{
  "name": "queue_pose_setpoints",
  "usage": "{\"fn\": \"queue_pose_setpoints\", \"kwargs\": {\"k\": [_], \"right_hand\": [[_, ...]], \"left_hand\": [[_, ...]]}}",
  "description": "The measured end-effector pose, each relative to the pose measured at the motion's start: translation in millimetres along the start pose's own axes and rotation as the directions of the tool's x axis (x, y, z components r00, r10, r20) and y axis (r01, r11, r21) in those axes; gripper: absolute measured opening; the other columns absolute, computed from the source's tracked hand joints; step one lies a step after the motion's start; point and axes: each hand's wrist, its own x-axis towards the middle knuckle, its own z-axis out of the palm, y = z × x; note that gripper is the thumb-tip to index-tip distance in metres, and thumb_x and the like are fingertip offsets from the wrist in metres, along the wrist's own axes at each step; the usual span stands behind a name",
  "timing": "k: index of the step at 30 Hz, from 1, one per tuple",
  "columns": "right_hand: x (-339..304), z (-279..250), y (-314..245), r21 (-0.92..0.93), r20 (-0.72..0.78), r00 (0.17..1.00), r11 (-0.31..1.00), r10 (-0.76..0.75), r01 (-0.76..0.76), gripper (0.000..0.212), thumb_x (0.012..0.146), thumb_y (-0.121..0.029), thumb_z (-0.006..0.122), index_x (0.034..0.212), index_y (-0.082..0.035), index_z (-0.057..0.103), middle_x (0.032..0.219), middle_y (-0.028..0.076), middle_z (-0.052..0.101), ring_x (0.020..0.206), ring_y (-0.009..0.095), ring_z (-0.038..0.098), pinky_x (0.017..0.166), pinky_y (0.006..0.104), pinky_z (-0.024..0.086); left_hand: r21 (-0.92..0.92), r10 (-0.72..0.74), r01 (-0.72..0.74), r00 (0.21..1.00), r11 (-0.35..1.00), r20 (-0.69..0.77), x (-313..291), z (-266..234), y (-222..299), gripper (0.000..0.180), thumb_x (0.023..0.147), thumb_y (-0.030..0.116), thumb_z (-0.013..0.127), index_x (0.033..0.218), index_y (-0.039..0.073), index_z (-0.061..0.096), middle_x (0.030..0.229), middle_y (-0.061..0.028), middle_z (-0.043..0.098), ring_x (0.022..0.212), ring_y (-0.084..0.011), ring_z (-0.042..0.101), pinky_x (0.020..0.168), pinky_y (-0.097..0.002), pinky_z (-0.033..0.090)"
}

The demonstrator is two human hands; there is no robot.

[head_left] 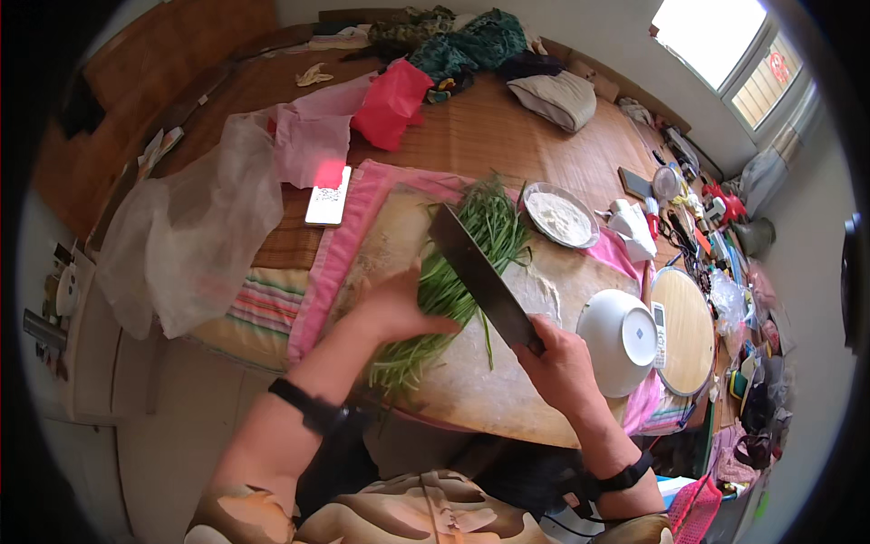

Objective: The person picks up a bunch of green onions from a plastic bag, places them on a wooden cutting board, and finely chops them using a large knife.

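Green stalks (494,227) lie under the left hand (391,306), thumb and fingers spread, seemingly steadying them; the right hand (557,363) has fingers clamped round the knife's (480,272) handle.

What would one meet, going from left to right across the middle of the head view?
Translucent white plastic bag, rectangular phone with white screen, bunch of long green leaves, right hand, overturned white round bowl, round pale-brown disc.
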Motion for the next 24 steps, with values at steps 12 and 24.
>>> {"fn": "queue_pose_setpoints", "kwargs": {"k": [12,24], "right_hand": [[-2.2,0.5,8.3,-0.154,0.111,0.989,0.981,-0.100,0.116,0.024,0.082,-0.018,0.062,0.103,-0.007,0.056,0.074,0.016,0.062,0.071,0.038,0.061,0.062,0.0467,0.047],[12.3,-8.7,4.7,-0.330,0.242,0.969,0.943,0.045,0.038,0.015,0.082,-0.017,0.057,0.084,-0.003,0.050,0.068,0.019,0.059,0.068,0.041,0.059,0.062,0.0493,0.046]], "left_hand": [[0.339,-0.046,0.125,0.972,0.933,-0.232,-31.7,41.5,38.2,0.118,0.055,0.056,0.079,0.141,-0.007,0.026,0.129,-0.0185,0.047,0.118,-0.0324,0.047,0.097,-0.0493,0.040],[0.233,0.058,0.029,0.932,0.972,-0.357,-23.1,56.5,15.7,0.085,0.066,0.032,0.078,0.132,-0.006,0.041,0.112,-0.0155,0.051,0.106,-0.0310,0.050,0.084,-0.0409,0.047]]}}
